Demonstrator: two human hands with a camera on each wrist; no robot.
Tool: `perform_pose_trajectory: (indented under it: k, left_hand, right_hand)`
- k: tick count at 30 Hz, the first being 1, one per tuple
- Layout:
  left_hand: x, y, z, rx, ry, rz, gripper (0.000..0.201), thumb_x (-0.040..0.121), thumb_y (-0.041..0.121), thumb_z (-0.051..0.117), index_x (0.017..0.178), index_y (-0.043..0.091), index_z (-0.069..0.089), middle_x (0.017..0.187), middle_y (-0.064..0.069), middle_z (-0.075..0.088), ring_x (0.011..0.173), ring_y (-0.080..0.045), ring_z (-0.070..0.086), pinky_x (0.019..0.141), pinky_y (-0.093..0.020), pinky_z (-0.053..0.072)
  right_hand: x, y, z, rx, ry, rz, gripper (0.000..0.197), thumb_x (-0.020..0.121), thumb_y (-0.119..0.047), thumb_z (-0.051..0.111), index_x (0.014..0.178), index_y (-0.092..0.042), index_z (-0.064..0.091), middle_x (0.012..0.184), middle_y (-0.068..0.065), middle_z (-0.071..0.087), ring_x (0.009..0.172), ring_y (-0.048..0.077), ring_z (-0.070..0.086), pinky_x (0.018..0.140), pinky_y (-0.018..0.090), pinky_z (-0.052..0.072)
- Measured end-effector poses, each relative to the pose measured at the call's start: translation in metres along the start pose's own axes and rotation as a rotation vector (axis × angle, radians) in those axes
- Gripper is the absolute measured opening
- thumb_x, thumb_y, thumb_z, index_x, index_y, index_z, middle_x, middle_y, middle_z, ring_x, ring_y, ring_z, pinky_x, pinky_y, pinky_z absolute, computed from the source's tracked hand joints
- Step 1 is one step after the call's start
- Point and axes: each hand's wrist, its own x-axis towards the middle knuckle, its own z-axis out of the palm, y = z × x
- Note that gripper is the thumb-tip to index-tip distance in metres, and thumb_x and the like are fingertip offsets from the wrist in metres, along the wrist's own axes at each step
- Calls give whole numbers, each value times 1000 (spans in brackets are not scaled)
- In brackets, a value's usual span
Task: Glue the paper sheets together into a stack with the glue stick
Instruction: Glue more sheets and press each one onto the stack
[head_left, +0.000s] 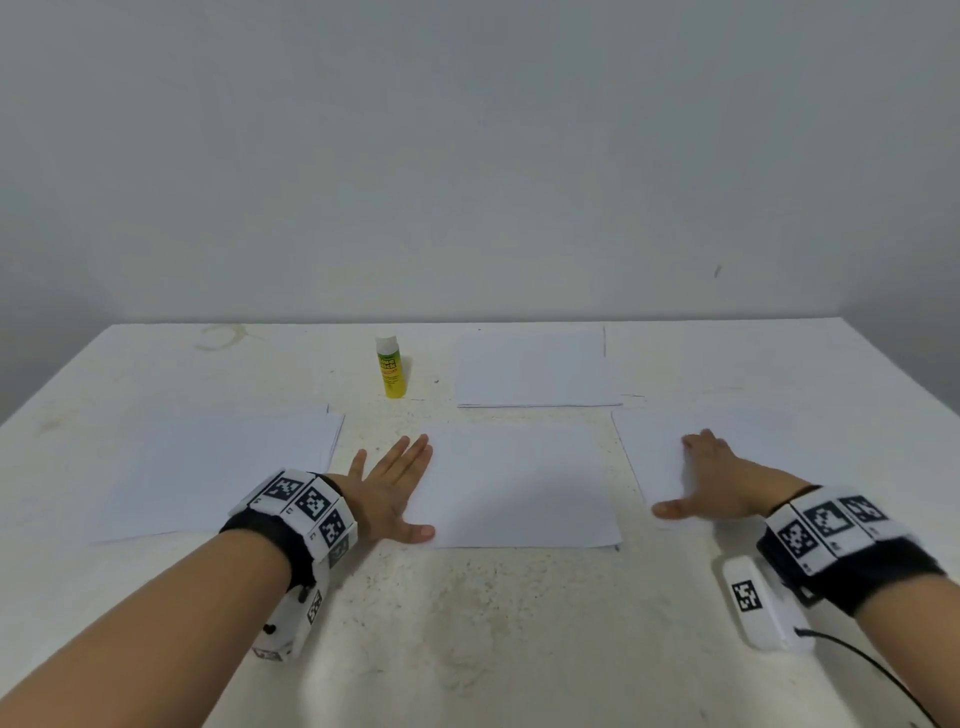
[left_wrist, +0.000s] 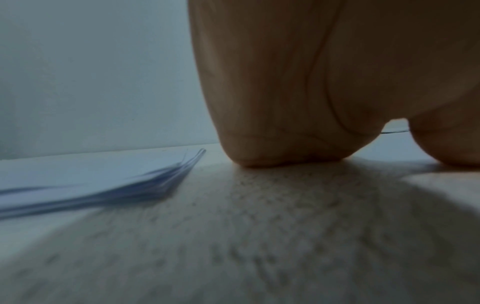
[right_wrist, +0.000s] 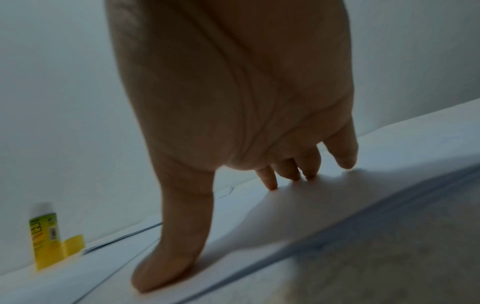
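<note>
Four lots of white paper lie on the table (head_left: 467, 623): centre sheet (head_left: 524, 488), left pile (head_left: 218, 467), right sheet (head_left: 660, 457), far sheets (head_left: 535, 369) by the back edge. I see the glue stick (head_left: 390, 366) upright left of those. My left hand (head_left: 387, 493) lies flat, fingers spread, on the centre sheet's left edge; my right hand (head_left: 711, 478) presses spread fingertips (right_wrist: 270, 181) on the right sheet

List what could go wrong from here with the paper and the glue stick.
1. The right hand touches the right sheet with spread fingertips only; dragged that way, the paper may buckle or skid.
2. The left hand rests flat at the centre sheet's left edge and may nudge it askew.
3. The glue stick stands upright between the hands' reach paths; a sweep might topple it.
</note>
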Motion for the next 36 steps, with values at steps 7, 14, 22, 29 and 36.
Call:
perform_pose_trajectory:
  k: [7,14,22,29,36]
  left_hand:
    - [-6,4,-3,-54,16,-3,99,94,57,44,145,13,-29,152,2,-37,142,-16,-30,116,-50,-14]
    - [-4,2,-6,-25,49,-17,110,84,68,49,149,13,-22,156,2,-29,145,-17,-21,116,-49,-8]
    - [0,-2,-4,-47,42,6,158,26,105,19,149,14,-23,156,2,-28,145,-17,-21,115,-51,-8]
    - [2,-1,-2,-40,35,12,165,14,105,8,147,14,-25,154,3,-32,144,-17,-25,115,-52,-10]
    - [-3,3,-5,-51,7,7,165,11,104,-1,147,14,-28,153,3,-36,142,-15,-29,114,-50,-14]
  right_hand:
    - [-2,1,-2,80,71,-18,101,82,-50,68,150,-5,8,153,12,21,137,25,32,108,33,32]
    - [-16,7,-34,-48,300,11,23,95,-34,54,107,-14,51,115,9,61,91,23,52,73,29,38]
    - [-72,-67,-62,132,546,-88,20,92,-8,47,111,-2,51,93,13,58,69,22,52,51,27,31]
    - [-51,-186,5,252,93,-187,43,94,-22,47,132,-5,36,134,15,43,125,35,40,104,42,37]
    - [-40,-216,22,222,100,-103,52,98,-39,44,135,-4,34,137,14,45,130,30,39,112,41,24]
